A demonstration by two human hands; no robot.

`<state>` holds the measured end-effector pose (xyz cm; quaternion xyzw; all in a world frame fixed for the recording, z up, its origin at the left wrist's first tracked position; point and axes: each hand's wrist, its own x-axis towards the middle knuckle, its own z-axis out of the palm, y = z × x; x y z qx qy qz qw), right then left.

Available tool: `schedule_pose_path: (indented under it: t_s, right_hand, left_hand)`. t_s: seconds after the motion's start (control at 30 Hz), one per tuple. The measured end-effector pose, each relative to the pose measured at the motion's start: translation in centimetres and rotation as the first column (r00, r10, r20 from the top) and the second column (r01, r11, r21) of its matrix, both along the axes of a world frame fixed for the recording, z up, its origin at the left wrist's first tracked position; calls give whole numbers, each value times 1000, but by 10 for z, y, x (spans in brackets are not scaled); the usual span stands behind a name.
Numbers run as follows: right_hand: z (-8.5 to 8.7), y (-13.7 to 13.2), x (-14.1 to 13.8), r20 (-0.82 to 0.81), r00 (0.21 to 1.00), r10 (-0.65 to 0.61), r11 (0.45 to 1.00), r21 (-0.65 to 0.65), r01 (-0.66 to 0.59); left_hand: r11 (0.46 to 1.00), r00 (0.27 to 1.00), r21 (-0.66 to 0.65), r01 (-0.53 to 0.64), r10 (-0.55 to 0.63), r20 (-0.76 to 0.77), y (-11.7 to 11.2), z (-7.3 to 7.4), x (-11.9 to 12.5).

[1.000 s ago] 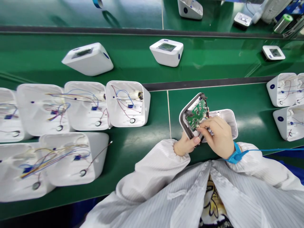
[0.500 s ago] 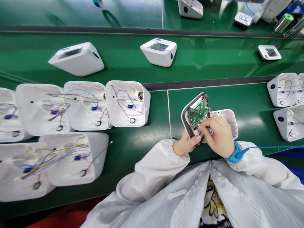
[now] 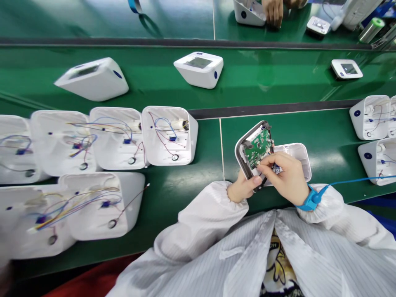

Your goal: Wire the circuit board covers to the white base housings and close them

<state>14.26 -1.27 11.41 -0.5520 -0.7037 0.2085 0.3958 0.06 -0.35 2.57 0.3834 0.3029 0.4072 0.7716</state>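
My left hand (image 3: pixel 243 187) is closed on the lower edge of a white device front cover (image 3: pixel 239 153), tilted up with its inner side showing. A green circuit board (image 3: pixel 258 147) is fitted inside that cover. My right hand (image 3: pixel 286 175) is pinched at the board's lower edge; what lies between the fingertips is too small to make out. Dark and coloured wires run beside the fingers. Behind my right hand, on the bench, rests an open white housing (image 3: pixel 305 159), partly hidden by the hand.
Several open white housings (image 3: pixel 193 136) with wires line the left bench, and more housings (image 3: pixel 366 152) stand at right. Finished-looking devices (image 3: pixel 202 76) lie on the green belt (image 3: pixel 148 70). A blue cord (image 3: pixel 355 180) runs right from my wrist strap. A co-worker's hand (image 3: pixel 272 12) is at the far side.
Devices on the belt have shifted left. A co-worker's hands have come into view at the top. A blurred shape has appeared at the lower left edge. My hands have hardly moved.
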Motion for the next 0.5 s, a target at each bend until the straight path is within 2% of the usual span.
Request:
schedule_pose_path:
  t_s: [0.17,0.37,0.43,0.5]
  right_hand:
    - [0,1,2,-50,999,8,1000,-13,-8]
    - [1,1,-1,-55,998,18,1000,20,-17]
    - [1,4,0,-6,1000,5,997,81,-5]
    - [2,8,6,69,996,-48,980,194,34]
  left_hand:
    - [1000,1000,18,-4,4,-8,0,-3,-1]
    - [999,1000,36,9,-9,11,0,7,1]
    - [998,999,45,40,-41,18,2,12,2]
    - [996,997,54,66,-68,34,6,17,3]
